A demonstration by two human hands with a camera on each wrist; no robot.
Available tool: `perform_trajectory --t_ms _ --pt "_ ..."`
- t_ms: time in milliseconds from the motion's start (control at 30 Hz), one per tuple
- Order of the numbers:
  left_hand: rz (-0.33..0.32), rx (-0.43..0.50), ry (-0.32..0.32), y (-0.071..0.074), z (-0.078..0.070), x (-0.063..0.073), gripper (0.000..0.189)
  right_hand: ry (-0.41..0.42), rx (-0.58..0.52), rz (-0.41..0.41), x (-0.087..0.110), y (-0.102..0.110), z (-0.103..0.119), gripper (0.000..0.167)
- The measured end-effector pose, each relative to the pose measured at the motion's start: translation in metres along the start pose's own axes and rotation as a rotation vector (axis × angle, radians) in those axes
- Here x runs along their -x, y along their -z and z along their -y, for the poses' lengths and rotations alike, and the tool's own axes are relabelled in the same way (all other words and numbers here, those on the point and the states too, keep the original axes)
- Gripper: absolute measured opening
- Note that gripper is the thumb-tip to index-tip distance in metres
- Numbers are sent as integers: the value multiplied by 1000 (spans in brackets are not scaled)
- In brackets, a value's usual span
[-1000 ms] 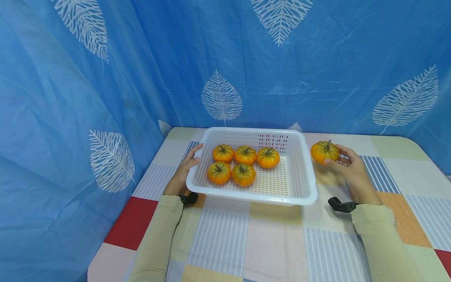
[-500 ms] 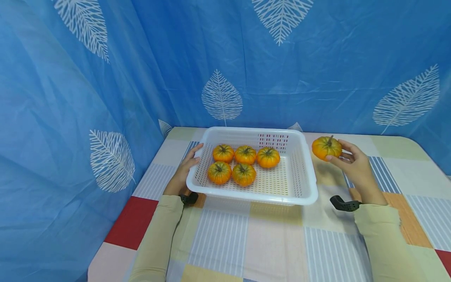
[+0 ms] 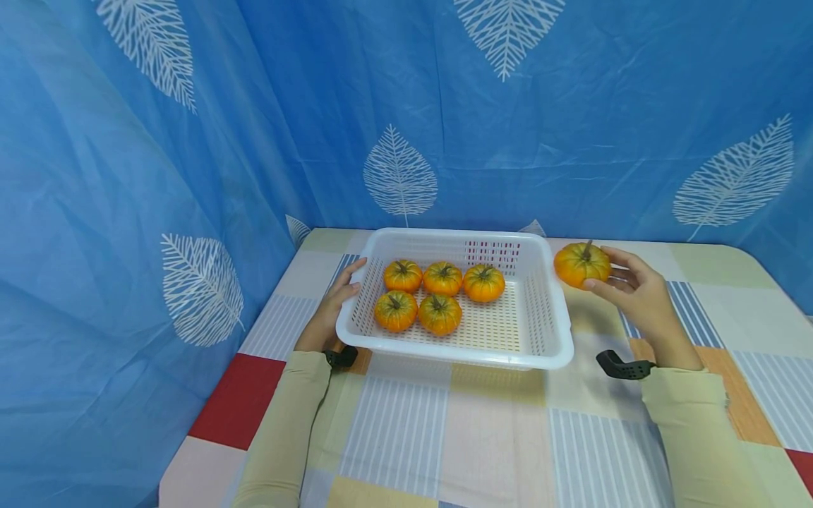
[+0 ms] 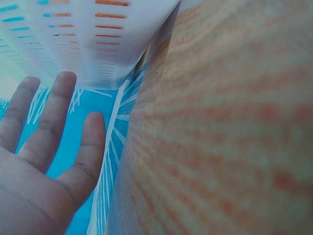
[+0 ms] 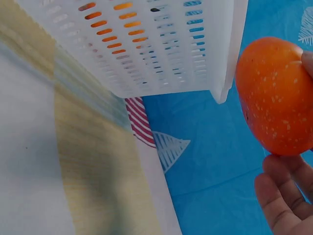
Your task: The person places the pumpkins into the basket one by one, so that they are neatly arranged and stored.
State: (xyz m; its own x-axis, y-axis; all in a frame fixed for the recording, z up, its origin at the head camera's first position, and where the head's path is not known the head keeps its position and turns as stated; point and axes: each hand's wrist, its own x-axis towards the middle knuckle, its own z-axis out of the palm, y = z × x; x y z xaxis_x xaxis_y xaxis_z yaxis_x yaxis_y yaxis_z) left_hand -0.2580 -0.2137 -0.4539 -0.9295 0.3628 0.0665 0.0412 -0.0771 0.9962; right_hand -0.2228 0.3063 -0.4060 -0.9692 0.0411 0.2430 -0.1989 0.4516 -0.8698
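A white plastic basket (image 3: 444, 355) with slotted walls holds several small orange pumpkins (image 3: 440, 315) in its left and middle part. My left hand (image 3: 332, 305) is at the basket's left side, fingertips right at the rim. In the left wrist view, that hand's fingers (image 4: 88, 142) are extended beside the slotted wall. To the right of the basket, my right hand (image 3: 635, 293) holds another small pumpkin (image 3: 581, 264) between thumb and fingers, its stem pointing up. The right wrist view shows this pumpkin (image 5: 274, 98) above the table, close to the basket's outer rim.
A patchwork checked cloth (image 3: 394, 430) covers the table. Blue curtains (image 3: 508, 155) with white leaf prints hang behind and on the left. Black wrist straps (image 3: 622, 368) sit at both sleeve cuffs.
My right hand has lifted the pumpkin a little higher and then shifted it slightly left toward the basket's right rim. The left hand, the basket and the pumpkins inside stay put.
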Motion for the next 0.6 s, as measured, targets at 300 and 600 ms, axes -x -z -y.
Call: perform_trajectory --t_ms 300,600 --pt "15 11 -12 1 1 -1 75 97 -42 73 5 0 13 66" --pt "11 12 -7 1 -1 0 76 191 17 178 7 -2 25 68"
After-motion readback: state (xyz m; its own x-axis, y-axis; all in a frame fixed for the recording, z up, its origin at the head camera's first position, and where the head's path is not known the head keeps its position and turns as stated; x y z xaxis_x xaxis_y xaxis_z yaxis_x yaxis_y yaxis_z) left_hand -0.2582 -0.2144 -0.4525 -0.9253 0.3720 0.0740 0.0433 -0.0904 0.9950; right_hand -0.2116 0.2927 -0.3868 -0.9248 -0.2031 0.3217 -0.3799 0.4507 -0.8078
